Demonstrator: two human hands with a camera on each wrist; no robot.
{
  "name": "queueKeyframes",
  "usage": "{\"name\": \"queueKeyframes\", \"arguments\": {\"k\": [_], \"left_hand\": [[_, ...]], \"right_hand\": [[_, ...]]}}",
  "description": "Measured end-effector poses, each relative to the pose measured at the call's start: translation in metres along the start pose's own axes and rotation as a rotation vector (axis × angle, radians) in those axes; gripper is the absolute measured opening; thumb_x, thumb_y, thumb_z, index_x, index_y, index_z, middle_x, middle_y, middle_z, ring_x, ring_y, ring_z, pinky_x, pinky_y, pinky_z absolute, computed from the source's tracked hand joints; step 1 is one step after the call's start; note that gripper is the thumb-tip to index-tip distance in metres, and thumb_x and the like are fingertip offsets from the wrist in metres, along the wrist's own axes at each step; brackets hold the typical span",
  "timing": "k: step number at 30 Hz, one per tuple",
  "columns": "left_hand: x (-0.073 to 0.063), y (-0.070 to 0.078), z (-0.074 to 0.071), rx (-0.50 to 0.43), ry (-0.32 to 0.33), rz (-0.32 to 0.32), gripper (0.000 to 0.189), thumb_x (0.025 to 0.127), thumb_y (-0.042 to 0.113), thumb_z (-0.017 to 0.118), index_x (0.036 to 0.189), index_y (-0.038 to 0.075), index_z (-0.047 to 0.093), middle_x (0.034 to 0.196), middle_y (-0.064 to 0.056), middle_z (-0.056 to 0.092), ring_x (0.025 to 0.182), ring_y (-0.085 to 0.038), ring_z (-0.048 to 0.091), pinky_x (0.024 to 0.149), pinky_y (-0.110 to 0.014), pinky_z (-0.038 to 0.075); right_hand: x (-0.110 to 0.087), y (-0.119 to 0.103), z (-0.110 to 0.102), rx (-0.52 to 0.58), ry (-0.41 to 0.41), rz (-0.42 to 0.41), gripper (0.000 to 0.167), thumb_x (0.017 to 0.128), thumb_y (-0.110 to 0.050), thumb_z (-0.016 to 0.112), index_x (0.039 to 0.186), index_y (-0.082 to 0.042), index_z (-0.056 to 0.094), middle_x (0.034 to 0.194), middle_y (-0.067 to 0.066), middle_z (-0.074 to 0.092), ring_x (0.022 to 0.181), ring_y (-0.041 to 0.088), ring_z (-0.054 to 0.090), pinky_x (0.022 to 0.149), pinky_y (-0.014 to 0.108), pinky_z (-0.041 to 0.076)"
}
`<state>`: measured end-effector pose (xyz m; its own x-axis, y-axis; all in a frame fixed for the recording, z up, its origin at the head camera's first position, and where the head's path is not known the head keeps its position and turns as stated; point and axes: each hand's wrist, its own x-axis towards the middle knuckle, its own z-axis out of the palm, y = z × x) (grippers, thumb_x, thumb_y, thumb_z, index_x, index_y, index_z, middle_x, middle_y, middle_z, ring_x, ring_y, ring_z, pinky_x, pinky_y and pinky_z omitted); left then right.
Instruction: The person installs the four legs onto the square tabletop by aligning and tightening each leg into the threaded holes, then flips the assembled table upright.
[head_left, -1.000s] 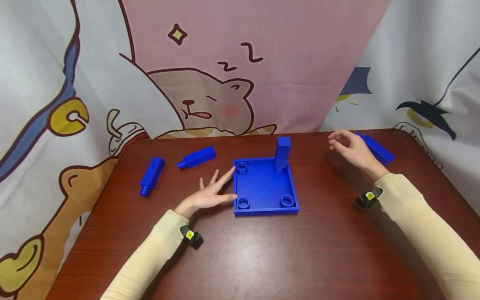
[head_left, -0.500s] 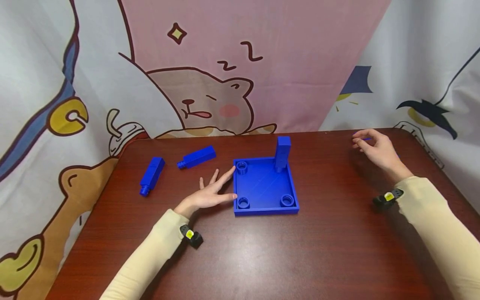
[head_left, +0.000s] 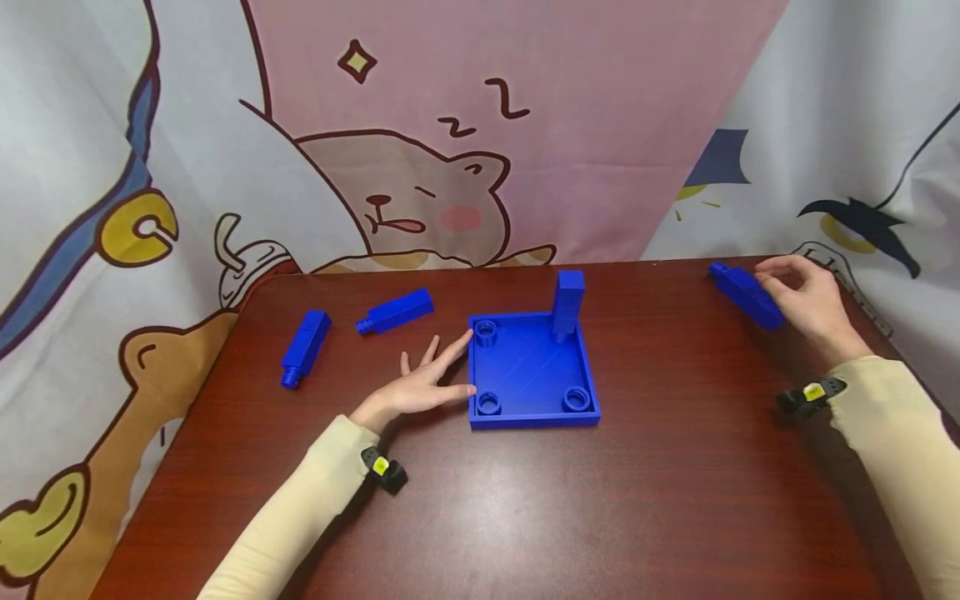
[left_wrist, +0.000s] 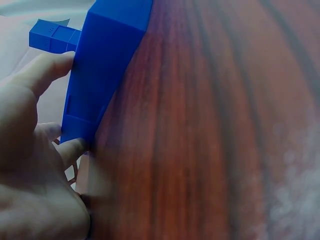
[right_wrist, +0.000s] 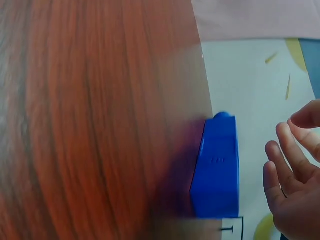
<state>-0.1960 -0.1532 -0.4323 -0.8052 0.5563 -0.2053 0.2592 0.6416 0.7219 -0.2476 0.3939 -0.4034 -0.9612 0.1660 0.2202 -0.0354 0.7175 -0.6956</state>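
Observation:
A blue square plastic tray-like base (head_left: 531,367) lies mid-table with round threaded sockets at three corners. From its far right corner a blue square leg (head_left: 568,304) stands upright. My left hand (head_left: 416,390) touches the base's left side with spread fingers; in the left wrist view the thumb and fingertips meet the blue wall (left_wrist: 102,65). At the far right lies another blue leg (head_left: 738,290) with a threaded end. My right hand (head_left: 810,300) hovers beside it, fingers loosely bent. In the right wrist view a gap separates those fingertips from the leg (right_wrist: 217,170).
Two more blue legs with threaded ends, one leg (head_left: 306,346) and a second leg (head_left: 397,312), lie left of the base. A printed curtain (head_left: 585,150) hangs close behind the brown wooden table (head_left: 637,500).
My right hand has moved rightward, over and past the far right leg, which shows again beside it. The left hand stays at the base.

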Motion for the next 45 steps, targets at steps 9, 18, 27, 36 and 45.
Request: {"name": "queueKeyframes", "arguments": {"k": [9, 18, 27, 36, 45], "left_hand": [[0.001, -0.001, 0.0, -0.001, 0.003, 0.0, 0.085, 0.093, 0.047, 0.057, 0.156, 0.034, 0.001, 0.16, 0.006, 0.012, 0.143, -0.027, -0.018, 0.098, -0.063, -0.025], [0.0, 0.0, 0.0, -0.003, 0.002, 0.001, 0.085, 0.094, 0.045, 0.057, 0.156, 0.034, 0.0, 0.16, 0.007, 0.011, 0.143, -0.028, -0.018, 0.098, -0.063, -0.025], [-0.001, 0.002, 0.0, -0.005, 0.005, -0.007, 0.086, 0.093, 0.047, 0.058, 0.156, 0.034, 0.001, 0.16, 0.008, 0.012, 0.144, -0.027, -0.017, 0.098, -0.062, -0.025], [0.0, 0.0, 0.001, 0.0, 0.009, -0.001, 0.085, 0.093, 0.046, 0.058, 0.156, 0.033, 0.001, 0.16, 0.006, 0.014, 0.144, -0.028, -0.017, 0.098, -0.063, -0.024], [-0.001, 0.002, 0.0, -0.003, 0.007, -0.001, 0.086, 0.093, 0.046, 0.058, 0.156, 0.033, 0.001, 0.16, 0.006, 0.013, 0.143, -0.027, -0.018, 0.098, -0.063, -0.025]], "right_hand": [[-0.009, 0.027, -0.006, 0.112, 0.035, 0.058, 0.024, 0.098, -0.024, 0.056, 0.117, -0.01, 0.059, 0.09, -0.03, 0.051, 0.084, -0.008, 0.047, 0.07, 0.01, 0.034], [-0.02, 0.047, -0.008, 0.118, -0.147, 0.107, 0.042, 0.094, -0.031, 0.064, 0.128, -0.011, 0.051, 0.096, -0.028, 0.047, 0.083, -0.011, 0.044, 0.067, 0.011, 0.034], [-0.022, 0.056, -0.006, 0.05, -0.137, 0.17, 0.056, 0.091, -0.034, 0.067, 0.13, 0.002, 0.047, 0.1, -0.017, 0.048, 0.082, -0.002, 0.044, 0.069, 0.023, 0.034], [-0.022, 0.057, -0.005, 0.063, -0.048, 0.261, 0.056, 0.089, -0.041, 0.068, 0.128, -0.003, 0.055, 0.105, -0.009, 0.05, 0.092, 0.007, 0.043, 0.072, 0.018, 0.035], [-0.022, 0.048, -0.007, 0.1, 0.011, 0.241, 0.056, 0.089, -0.04, 0.068, 0.128, -0.001, 0.058, 0.095, -0.022, 0.048, 0.089, 0.001, 0.042, 0.067, 0.014, 0.035]]}}
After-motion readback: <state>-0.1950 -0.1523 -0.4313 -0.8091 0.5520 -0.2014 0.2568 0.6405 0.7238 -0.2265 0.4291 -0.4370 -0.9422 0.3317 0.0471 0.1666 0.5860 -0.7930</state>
